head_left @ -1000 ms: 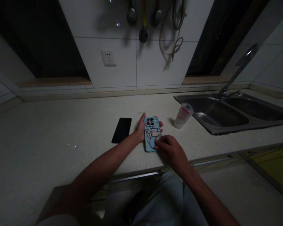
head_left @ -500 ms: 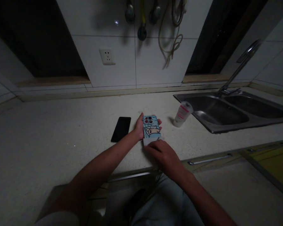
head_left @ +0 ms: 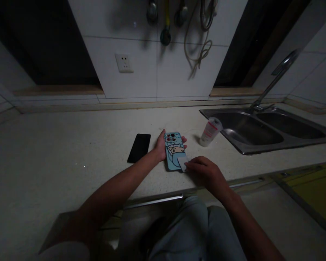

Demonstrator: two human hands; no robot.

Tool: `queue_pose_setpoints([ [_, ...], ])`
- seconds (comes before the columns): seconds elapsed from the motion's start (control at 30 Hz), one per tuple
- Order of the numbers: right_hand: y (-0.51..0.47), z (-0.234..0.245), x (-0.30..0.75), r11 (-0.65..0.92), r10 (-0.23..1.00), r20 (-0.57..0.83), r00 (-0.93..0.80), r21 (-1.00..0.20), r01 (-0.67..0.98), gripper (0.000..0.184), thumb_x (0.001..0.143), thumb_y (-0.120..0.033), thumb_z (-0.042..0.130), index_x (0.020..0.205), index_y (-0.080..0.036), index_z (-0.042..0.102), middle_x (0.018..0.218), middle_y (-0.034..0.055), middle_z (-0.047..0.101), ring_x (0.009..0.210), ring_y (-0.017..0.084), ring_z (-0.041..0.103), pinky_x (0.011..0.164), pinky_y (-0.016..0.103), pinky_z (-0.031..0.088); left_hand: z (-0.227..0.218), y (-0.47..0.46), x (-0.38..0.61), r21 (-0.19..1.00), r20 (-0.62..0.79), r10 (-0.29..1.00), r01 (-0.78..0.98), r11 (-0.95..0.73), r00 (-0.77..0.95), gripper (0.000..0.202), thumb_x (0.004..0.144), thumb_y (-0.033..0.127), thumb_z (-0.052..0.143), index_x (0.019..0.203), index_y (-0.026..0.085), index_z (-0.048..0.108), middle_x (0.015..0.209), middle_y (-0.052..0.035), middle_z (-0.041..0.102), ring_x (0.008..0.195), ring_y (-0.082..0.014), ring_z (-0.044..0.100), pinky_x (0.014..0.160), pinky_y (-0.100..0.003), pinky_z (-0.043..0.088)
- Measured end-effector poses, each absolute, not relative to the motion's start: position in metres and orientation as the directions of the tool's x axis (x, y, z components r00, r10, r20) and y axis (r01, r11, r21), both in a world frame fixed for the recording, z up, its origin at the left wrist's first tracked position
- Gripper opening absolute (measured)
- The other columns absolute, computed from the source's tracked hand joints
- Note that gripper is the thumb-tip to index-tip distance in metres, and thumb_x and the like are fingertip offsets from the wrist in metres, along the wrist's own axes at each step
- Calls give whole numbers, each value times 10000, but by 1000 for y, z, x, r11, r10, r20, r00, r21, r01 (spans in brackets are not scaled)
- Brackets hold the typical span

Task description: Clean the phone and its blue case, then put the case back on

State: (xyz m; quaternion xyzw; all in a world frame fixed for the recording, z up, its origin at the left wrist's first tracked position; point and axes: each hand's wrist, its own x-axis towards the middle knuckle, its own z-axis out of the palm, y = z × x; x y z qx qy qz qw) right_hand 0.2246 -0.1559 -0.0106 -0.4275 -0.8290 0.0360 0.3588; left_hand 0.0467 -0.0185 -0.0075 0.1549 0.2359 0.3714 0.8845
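Note:
A light blue phone case point(head_left: 174, 149) with a cartoon animal on its back lies across my left hand point(head_left: 161, 146). Thumb on one edge and fingertips round the other, the hand grips it just over the counter. Between the pinched fingers of my right hand point(head_left: 203, 167) is a small, thin white sheet point(head_left: 183, 163), which lies over the lower right corner of the case. Whether the sheet is paper, tissue or cloth is unclear. To the left of my left hand, a black phone point(head_left: 139, 148) lies flat on the counter.
On the pale countertop point(head_left: 70, 145) a clear plastic cup point(head_left: 209, 133) with pink print leans right, near the steel double sink point(head_left: 247, 127) and its faucet point(head_left: 274, 78). A wall socket point(head_left: 123, 63), pipe valves point(head_left: 165, 36) and a looped cord point(head_left: 198, 58) are behind.
My right hand has moved right with the white sheet, uncovering more of the lower part of the case. My left hand keeps its hold.

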Motion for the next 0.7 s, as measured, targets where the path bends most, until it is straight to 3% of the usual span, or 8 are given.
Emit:
queue_pose_setpoints([
  [0.13, -138, -3, 223, 637, 771, 455, -447, -561, 528, 162, 934, -266, 615, 980, -228, 765, 880, 63, 710, 779, 168, 677, 684, 265, 517, -3, -19, 43, 466, -303, 708, -549, 694, 638, 687, 948, 624, 284, 1193, 66, 600, 929, -206, 734, 794, -296, 719, 761, -454, 547],
  [0.27, -109, 1, 222, 567, 823, 444, -353, -669, 480, 163, 894, -329, 667, 909, -206, 772, 865, 66, 722, 790, 193, 680, 720, 303, 522, 0, -20, 44, 472, -318, 692, -526, 708, 648, 697, 946, 634, 281, 1148, 67, 632, 892, -196, 739, 757, -305, 721, 720, -453, 555],
  [0.57, -35, 6, 214, 459, 822, 563, -85, -568, 684, 148, 853, -305, 660, 851, -192, 756, 821, 61, 702, 736, 184, 614, 699, 312, 458, -2, -18, 52, 448, -294, 737, -594, 669, 609, 564, 979, 544, 312, 1037, 101, 656, 850, -152, 742, 822, -289, 726, 841, -471, 550],
  [0.7, -14, 0, 205, 419, 827, 562, 19, -638, 646, 191, 847, -350, 641, 836, -190, 743, 827, 53, 696, 752, 186, 609, 720, 319, 451, -7, -15, 52, 436, -284, 720, -583, 686, 634, 586, 973, 585, 309, 1037, 111, 647, 861, -149, 739, 835, -295, 725, 850, -508, 546],
])
